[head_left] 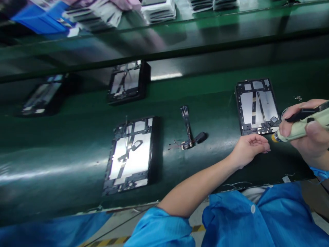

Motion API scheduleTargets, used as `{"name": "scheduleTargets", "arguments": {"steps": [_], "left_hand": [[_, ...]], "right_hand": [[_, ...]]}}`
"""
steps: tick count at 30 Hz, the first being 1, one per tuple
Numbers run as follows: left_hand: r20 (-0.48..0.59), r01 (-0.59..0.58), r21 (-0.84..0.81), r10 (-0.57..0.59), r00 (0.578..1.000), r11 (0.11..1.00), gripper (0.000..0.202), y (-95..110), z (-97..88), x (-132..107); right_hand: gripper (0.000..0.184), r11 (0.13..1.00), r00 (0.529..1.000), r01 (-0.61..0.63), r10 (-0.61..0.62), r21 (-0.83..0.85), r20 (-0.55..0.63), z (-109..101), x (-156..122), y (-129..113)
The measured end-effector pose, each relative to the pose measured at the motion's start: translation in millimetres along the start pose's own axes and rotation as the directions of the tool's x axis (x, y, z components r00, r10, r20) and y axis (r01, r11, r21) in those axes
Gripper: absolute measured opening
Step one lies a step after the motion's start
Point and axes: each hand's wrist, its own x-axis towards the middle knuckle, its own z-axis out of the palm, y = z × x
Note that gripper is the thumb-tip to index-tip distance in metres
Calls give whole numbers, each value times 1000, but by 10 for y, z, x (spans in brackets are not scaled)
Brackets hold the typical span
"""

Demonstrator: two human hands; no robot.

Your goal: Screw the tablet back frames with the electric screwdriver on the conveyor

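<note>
My right hand [312, 135] is wrapped round a pale green electric screwdriver [295, 128] with a yellow tip end. The tool points left, its tip close to the lower right corner of an opened tablet [248, 108]. Bare silver plates and ribbon cables show inside that tablet. My left hand [253, 147] rests at the tablet's near edge, fingers curled together. Whatever those fingers pinch, if anything, is hidden. A small dark square part [274, 120] lies on the tablet's lower right area.
Several tiny screws [298, 98] lie right of the tablet. A cable bundle with a small circuit board [187, 144] sits mid-bench. More opened tablets [131, 151] stand in stacks leftward. A shelf [205, 27] behind carries stacked parts and a blue bin [42, 19].
</note>
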Motion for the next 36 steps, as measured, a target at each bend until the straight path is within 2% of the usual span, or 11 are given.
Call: {"name": "scheduleTargets", "arguments": {"steps": [5, 8, 13, 26, 36], "left_hand": [[-6, 67, -56, -67, 998, 996, 45, -79, -5, 35], [2, 74, -69, -74, 997, 995, 46, -65, -7, 49], [0, 67, -107, -68, 998, 992, 54, -46, -6, 54], [-11, 97, -131, -99, 995, 987, 53, -30, -5, 62], [-15, 89, -124, -92, 996, 988, 53, -21, -19, 53]], "right_hand": [[29, 999, 995, -32, 30, 11, 91, 4, -58, 33], [31, 999, 990, -51, 51, -3, 130, -19, -70, 55], [31, 1000, 984, -16, 17, -8, 178, -29, -63, 76], [36, 999, 976, -10, 17, -31, 218, -64, -62, 108], [34, 1000, 982, -12, 16, -25, 190, -40, -78, 106]]}}
